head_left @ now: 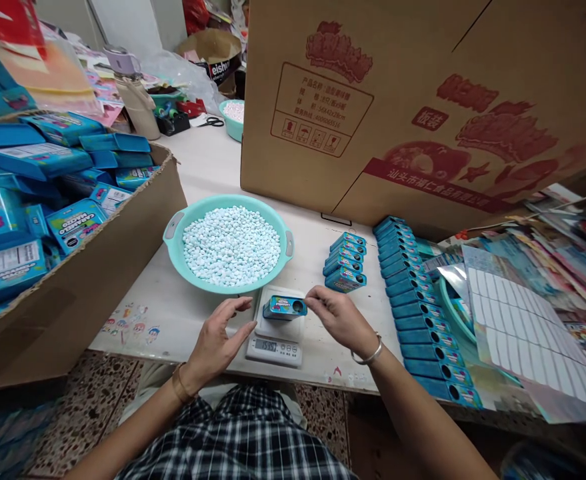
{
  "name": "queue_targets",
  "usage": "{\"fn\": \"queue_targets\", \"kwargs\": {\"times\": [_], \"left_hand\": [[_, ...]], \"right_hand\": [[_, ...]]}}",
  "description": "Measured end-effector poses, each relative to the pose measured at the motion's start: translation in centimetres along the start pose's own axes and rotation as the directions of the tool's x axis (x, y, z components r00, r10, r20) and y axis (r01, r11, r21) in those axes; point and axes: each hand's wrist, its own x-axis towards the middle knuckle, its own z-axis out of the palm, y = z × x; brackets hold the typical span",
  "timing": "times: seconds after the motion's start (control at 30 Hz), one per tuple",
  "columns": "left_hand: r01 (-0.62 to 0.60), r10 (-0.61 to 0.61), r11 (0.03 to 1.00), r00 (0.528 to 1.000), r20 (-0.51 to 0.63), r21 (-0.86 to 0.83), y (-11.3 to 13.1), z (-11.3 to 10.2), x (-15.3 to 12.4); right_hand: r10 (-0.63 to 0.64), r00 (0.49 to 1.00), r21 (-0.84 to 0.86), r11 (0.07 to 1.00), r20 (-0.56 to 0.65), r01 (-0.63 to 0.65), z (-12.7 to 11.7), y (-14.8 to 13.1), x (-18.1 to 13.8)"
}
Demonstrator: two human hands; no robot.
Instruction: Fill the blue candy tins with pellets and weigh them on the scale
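A small blue candy tin (281,305) with a round dark hole at its right end rests on a white digital scale (275,353). The scale's display seems to read 1595; a decimal point is hard to make out. My left hand (217,341) is open just left of the scale, thumb and fingers apart, holding nothing. At the tin's right end, by the hole, my right hand (341,319) has its fingertips pinched together; whatever is between them is too small to tell. Behind the scale stands a mint-green basin (175,257) of pale blue candies (230,245).
Several blue tins (345,270) stand in a short row right of the basin, and a longer row of tins (417,313) lies beyond. A large carton (317,173) blocks the back. An open cardboard box (137,233) full of tins is at left; label sheets (527,320) at right.
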Motion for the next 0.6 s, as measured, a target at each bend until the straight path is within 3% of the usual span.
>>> {"fn": "queue_targets", "kwargs": {"times": [0.17,0.33,0.47,0.6], "left_hand": [[-0.041,0.042,0.999,0.999,-0.018,0.026,1.1,-0.5,1.1],[-0.156,0.155,0.985,0.988,0.016,0.073,2.7,-0.5,2.9],[-0.314,0.257,0.914,0.938,0.232,0.257,3.6,1.2,4.7],[-0.451,0.226,0.772,0.854,0.469,0.448,4.7,4.0,7.2]], "right_hand": [[0.201,0.951,0.35,0.93,-0.234,-0.11,-2.9,2.6,-1.0],[0.424,0.863,0.766,0.639,-0.274,-0.071,-3.3,5.6,-4.2],[0.544,0.804,0.902,0.432,-0.239,-0.024,-1.3,7.8,-7.1],[0.64,0.74,0.965,0.259,-0.208,0.048,0.9,10.4,-9.9]]}}
